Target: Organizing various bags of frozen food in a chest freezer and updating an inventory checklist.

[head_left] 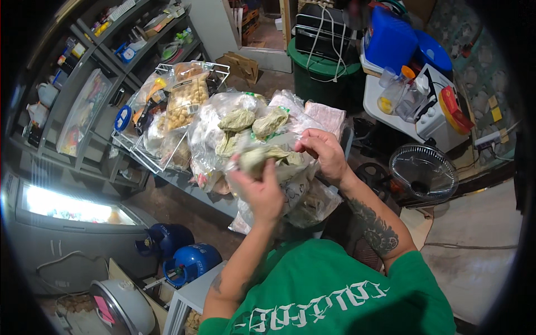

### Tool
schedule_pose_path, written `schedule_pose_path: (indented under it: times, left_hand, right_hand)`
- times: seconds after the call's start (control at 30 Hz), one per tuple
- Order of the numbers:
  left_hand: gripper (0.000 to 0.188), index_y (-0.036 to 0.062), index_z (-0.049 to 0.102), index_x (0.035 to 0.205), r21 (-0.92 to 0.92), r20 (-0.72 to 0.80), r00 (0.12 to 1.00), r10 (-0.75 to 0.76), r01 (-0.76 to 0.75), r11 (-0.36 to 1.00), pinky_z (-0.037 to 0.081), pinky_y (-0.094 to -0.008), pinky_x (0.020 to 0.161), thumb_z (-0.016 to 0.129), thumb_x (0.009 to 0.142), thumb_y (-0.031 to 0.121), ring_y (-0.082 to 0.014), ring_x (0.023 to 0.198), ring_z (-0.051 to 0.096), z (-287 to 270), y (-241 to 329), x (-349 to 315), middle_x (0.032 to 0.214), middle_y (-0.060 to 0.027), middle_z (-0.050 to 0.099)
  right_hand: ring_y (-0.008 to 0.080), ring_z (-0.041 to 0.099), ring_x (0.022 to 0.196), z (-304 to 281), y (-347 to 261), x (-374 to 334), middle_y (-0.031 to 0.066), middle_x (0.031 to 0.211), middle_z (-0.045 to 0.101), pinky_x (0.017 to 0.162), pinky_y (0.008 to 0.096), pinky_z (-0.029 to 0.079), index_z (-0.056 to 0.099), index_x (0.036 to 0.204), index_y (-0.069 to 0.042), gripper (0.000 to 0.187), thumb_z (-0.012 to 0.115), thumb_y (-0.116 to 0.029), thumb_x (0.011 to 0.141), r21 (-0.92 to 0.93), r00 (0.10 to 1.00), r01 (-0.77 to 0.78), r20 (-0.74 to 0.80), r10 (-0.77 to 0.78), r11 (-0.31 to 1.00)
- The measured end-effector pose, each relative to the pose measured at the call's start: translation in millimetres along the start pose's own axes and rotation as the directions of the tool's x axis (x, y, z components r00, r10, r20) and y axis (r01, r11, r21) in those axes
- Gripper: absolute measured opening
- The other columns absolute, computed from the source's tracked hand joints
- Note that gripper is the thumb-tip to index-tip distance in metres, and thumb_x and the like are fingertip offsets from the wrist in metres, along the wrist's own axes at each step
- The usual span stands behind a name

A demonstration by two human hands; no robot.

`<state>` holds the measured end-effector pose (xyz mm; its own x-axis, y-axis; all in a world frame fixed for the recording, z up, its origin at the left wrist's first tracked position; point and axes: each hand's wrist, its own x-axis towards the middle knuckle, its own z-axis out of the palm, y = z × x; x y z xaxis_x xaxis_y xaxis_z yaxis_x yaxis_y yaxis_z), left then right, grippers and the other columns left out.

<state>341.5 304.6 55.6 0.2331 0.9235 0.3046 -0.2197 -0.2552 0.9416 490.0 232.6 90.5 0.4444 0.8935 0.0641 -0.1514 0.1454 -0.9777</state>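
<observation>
My left hand [259,190], slightly smeared by motion, is closed round a pale green wrinkled bundle [254,161]. It hovers over the mouth of a clear plastic bag [298,181] that has more such bundles in it. My right hand [325,153] pinches the bag's upper edge between thumb and fingers. Just beyond lie several loose green bundles [237,119], on top of other filled clear bags [207,125]. What the bundles are made of is hard to make out.
A white wire basket [139,156] with packaged food stands left of the bags on a grey table [206,202]. Blue gas cylinders [196,261] are at lower left, near a lit chest freezer [72,223]. A clear round lid [422,173] lies to the right, below a white table [382,106].
</observation>
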Motion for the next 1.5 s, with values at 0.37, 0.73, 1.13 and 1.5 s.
schedule_pose_path:
  times: [0.37, 0.73, 1.13, 1.5]
  left_hand:
    - [0.019, 0.0002, 0.062, 0.097, 0.166, 0.234, 0.884, -0.405, 0.374, 0.912, 0.050, -0.0250, 0.054, 0.063, 0.097, 0.019, -0.0123, 0.066, 0.065, -66, 41, 37, 0.075, -0.0065, 0.066]
    - [0.061, 0.0094, 0.054, 0.131, 0.738, 0.666, 0.735, -0.130, -0.623, 0.260, 0.049, -0.0462, 0.096, 0.078, 0.079, 0.029, -0.0423, 0.115, 0.058, -25, -44, 189, 0.133, -0.0188, 0.056]
    - [0.049, 0.0002, 0.042, 0.129, -0.202, 0.345, 0.931, 0.122, -0.054, 0.978, 0.055, -0.0374, 0.087, 0.062, 0.093, 0.028, -0.0210, 0.100, 0.064, -21, 51, 149, 0.106, -0.0133, 0.062]
    - [0.054, 0.0111, 0.055, 0.128, 0.441, 0.883, 0.456, -0.114, -0.721, 0.535, 0.051, -0.0417, 0.079, 0.076, 0.084, 0.033, -0.0368, 0.094, 0.062, -33, 10, 37, 0.111, -0.0193, 0.054]
  right_hand:
    - [0.0040, 0.049, 0.075, -15, 3, -24, -0.0023, 0.082, 0.061, 0.068, 0.0218, 0.041, 0.069, 0.103, 0.004, 0.031, 0.048, -0.016, 0.095, -0.093, 0.985, 0.146, 0.111, -0.135, 0.985]
    - [0.0047, 0.048, 0.079, 5, 13, -34, -0.0018, 0.085, 0.061, 0.072, 0.0214, 0.039, 0.068, 0.105, 0.004, 0.028, 0.051, -0.014, 0.091, 0.114, 0.989, 0.022, 0.142, -0.038, 0.993]
    - [0.0054, 0.037, 0.063, -7, 18, -15, -0.0055, 0.068, 0.039, 0.070, 0.0215, 0.035, 0.045, 0.140, 0.010, 0.066, 0.044, -0.029, 0.086, 0.429, 0.999, -0.045, 0.042, 0.029, 0.902]
    - [0.0044, 0.035, 0.067, 7, 2, -17, -0.0061, 0.072, 0.040, 0.066, 0.0196, 0.029, 0.044, 0.142, 0.008, 0.071, 0.046, -0.032, 0.084, 0.242, 0.968, 0.015, 0.240, -0.075, 0.970]
